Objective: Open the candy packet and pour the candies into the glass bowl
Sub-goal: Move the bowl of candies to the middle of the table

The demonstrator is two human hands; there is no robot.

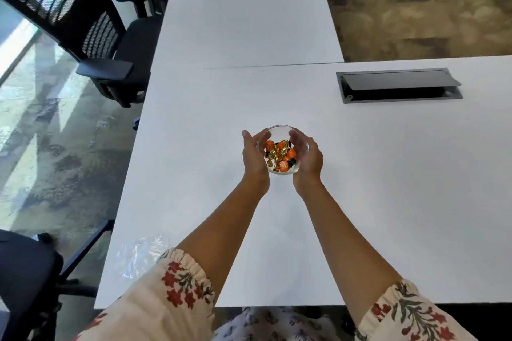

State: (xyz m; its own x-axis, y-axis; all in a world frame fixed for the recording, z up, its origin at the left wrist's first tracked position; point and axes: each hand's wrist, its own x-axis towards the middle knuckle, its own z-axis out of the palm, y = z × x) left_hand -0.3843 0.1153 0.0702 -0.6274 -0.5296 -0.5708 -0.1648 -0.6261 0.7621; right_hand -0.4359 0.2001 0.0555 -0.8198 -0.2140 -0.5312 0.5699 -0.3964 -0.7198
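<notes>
1. While both arms reach forward over the white table (360,174), the left hand (255,156) and the right hand (309,159) cup the glass bowl (282,130) from either side, palms pressed to its wall; the bowl sits near the table's middle.
2. Orange and gold wrapped candies (279,155) lie heaped inside the bowl.
3. Near the left sleeve (166,293), a clear, crumpled candy packet (140,253) lies flat at the table's near left edge; black office chairs (110,44) stand to the left.
</notes>
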